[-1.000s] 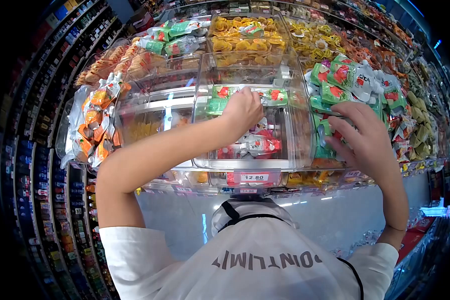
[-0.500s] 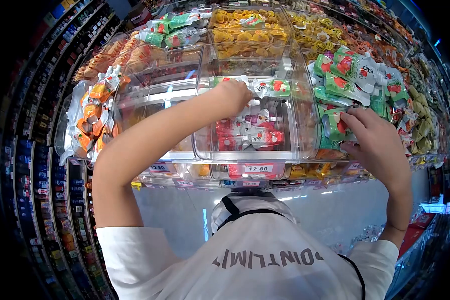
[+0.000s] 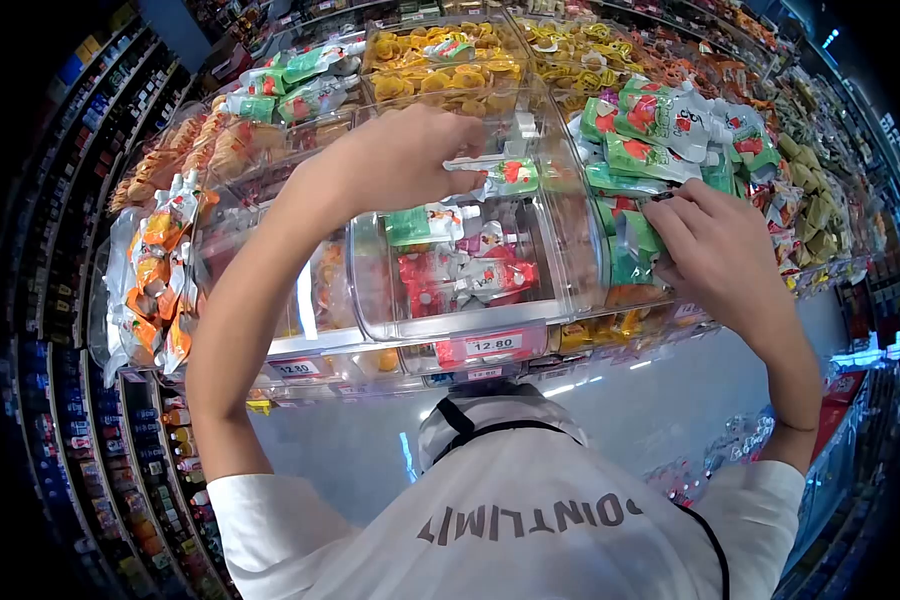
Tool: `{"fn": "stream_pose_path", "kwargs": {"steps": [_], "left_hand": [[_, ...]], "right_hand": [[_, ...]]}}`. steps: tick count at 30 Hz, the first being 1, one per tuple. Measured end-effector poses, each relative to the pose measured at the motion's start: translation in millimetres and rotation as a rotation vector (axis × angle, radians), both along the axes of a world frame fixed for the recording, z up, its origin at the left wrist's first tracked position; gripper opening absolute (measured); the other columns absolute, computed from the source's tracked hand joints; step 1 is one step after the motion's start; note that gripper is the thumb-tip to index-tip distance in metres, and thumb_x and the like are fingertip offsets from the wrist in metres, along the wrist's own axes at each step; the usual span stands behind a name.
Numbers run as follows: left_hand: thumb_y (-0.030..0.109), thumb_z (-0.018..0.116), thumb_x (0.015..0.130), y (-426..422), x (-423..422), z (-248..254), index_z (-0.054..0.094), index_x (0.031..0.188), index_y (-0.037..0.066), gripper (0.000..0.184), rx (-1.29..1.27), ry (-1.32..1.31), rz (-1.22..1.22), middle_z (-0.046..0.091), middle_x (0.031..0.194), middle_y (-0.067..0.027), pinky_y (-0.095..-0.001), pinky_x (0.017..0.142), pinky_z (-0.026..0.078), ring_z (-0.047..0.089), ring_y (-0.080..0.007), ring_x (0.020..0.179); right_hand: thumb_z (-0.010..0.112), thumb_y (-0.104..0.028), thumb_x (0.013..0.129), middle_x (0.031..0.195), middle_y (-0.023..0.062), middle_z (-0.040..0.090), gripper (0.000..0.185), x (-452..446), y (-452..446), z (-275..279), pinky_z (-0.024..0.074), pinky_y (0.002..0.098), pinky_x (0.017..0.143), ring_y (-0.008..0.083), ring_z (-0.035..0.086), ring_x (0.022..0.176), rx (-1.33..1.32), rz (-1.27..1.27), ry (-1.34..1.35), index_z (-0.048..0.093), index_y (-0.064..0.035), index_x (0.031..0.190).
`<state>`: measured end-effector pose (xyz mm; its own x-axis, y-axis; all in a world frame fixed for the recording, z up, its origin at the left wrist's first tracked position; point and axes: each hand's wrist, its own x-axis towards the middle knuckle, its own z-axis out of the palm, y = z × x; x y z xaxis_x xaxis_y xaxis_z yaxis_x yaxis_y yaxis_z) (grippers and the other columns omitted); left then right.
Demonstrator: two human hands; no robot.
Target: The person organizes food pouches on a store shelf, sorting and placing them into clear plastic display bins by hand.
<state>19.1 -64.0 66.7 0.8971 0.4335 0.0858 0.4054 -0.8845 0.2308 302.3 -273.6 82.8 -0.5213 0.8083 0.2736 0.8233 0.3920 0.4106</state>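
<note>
My left hand (image 3: 420, 155) hangs over the middle clear bin (image 3: 370, 300), its thumb and forefinger apart. The thumb is nearest a green-and-white spouted pouch (image 3: 515, 177) lying at the back of that bin. Just below it lies another green-and-white pouch (image 3: 425, 223), and red spouted pouches (image 3: 468, 280) rest further forward. At the right bin, the fingers of my right hand (image 3: 715, 240) are bent round the edge of a green spouted pouch (image 3: 633, 247). The fingertips are partly hidden. Several green pouches with red fruit pictures (image 3: 660, 120) are heaped behind it.
Orange spouted pouches (image 3: 160, 265) fill a bin at the left. Yellow-wrapped sweets (image 3: 445, 75) lie behind the middle bin. A price tag (image 3: 495, 345) reading 12.80 is on the front edge. Tall stocked shelves (image 3: 100, 450) stand at the left.
My left hand has risen back and left off a green pouch, which now shows in the middle bin, and its fingers have parted. My right fingers have closed further on the green pouch, which has turned.
</note>
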Motion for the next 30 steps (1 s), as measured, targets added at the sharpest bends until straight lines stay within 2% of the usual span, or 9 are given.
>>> {"fn": "stream_pose_path", "kwargs": {"steps": [4,8,11,12,16,20,24,28,30], "left_hand": [[0.017,0.082,0.093,-16.7,2.6,-5.2,0.057,0.147,0.003,0.061,-0.116,-0.42,-0.294,0.073,0.131,-0.0153,-0.0492,0.105,0.057,0.072,-0.0356,0.119],[0.007,0.089,0.084,-34.9,13.1,4.2,0.046,0.162,0.005,0.089,-0.685,-0.622,-0.452,0.065,0.144,-0.0084,-0.0476,0.114,0.053,0.068,-0.0262,0.126],[0.005,0.092,0.078,-26.1,2.1,13.5,0.05,0.159,0.005,0.091,-1.017,-0.474,-0.249,0.067,0.139,-0.0091,-0.0418,0.115,0.052,0.067,-0.0186,0.125],[0.009,0.089,0.081,-21.1,-0.8,9.0,0.059,0.145,0.003,0.071,-0.928,-0.473,-0.214,0.07,0.13,-0.0089,-0.0363,0.104,0.054,0.068,-0.0117,0.113],[0.023,0.086,0.082,1.9,-11.1,-10.8,0.062,0.122,0.0,0.052,-0.668,-0.197,0.068,0.072,0.118,-0.0138,-0.0391,0.088,0.053,0.066,-0.0172,0.096],[0.03,0.089,0.076,6.6,-4.3,-43.1,0.055,0.125,0.0,0.067,-0.29,-0.214,0.153,0.068,0.106,-0.0197,-0.0419,0.09,0.053,0.067,-0.0306,0.097],[0.034,0.089,0.081,14.3,9.2,-60.9,0.055,0.132,0.0,0.071,-0.388,-0.132,0.091,0.069,0.107,-0.0168,-0.0411,0.086,0.057,0.071,-0.0273,0.1],[0.03,0.084,0.094,35.7,9.0,-53.8,0.056,0.145,-0.003,0.067,-0.906,0.029,0.107,0.072,0.111,-0.0148,-0.0345,0.075,0.063,0.078,-0.0193,0.092],[0.026,0.083,0.094,49.6,14.0,-73.8,0.054,0.148,-0.004,0.068,-0.897,0.058,0.15,0.073,0.111,-0.0165,-0.0363,0.075,0.064,0.079,-0.0213,0.092]], "right_hand": [[0.075,0.002,0.066,0.098,0.0072,0.072,0.05,-14.9,-2.2,45.7,0.0588,0.0334,0.083,0.0218,0.072,0.095,-0.055,0.125,0.486,0.07,-0.0028,0.115],[0.077,0.007,0.071,0.113,0.0057,0.073,0.05,-34.9,45.0,40.2,0.0557,0.0325,0.096,0.0153,0.07,0.105,-0.325,0.443,1.152,0.07,-0.0024,0.12],[0.079,0.005,0.076,0.118,0.0054,0.072,0.046,-42.8,79.1,22.6,0.0542,0.0325,0.102,0.0156,0.069,0.112,-0.472,0.414,1.253,0.07,-0.0032,0.12],[0.08,0.004,0.078,0.119,0.0058,0.072,0.044,-44.4,87.1,19.1,0.0541,0.0325,0.103,0.0164,0.069,0.114,-0.515,0.378,1.273,0.07,-0.0036,0.12],[0.089,-0.013,0.08,0.113,0.005,0.069,0.049,-36.7,103.2,12.6,0.0553,0.0341,0.1,0.0156,0.067,0.107,-0.627,0.193,0.959,0.066,-0.0067,0.124],[0.09,-0.026,0.079,0.099,0.006,0.062,0.051,-48.4,120.2,6.7,0.0543,0.039,0.09,0.0189,0.064,0.101,-0.76,0.014,0.719,0.063,-0.0051,0.117],[0.086,-0.022,0.076,0.099,0.0139,0.061,0.037,-80.7,142.3,-4.7,0.0545,0.0445,0.09,0.0344,0.063,0.101,-0.652,-0.006,0.41,0.057,-0.0033,0.09],[0.083,-0.015,0.074,0.111,0.0198,0.07,0.036,-82.7,163.1,-47.0,0.0596,0.0512,0.087,0.0398,0.071,0.108,-0.67,-0.051,0.086,0.069,0.0001,0.104],[0.082,-0.014,0.074,0.111,0.0208,0.071,0.038,-85.2,167.4,-62.9,0.0609,0.0509,0.087,0.0401,0.072,0.107,-0.741,-0.084,0.018,0.07,0.0006,0.108]]}}
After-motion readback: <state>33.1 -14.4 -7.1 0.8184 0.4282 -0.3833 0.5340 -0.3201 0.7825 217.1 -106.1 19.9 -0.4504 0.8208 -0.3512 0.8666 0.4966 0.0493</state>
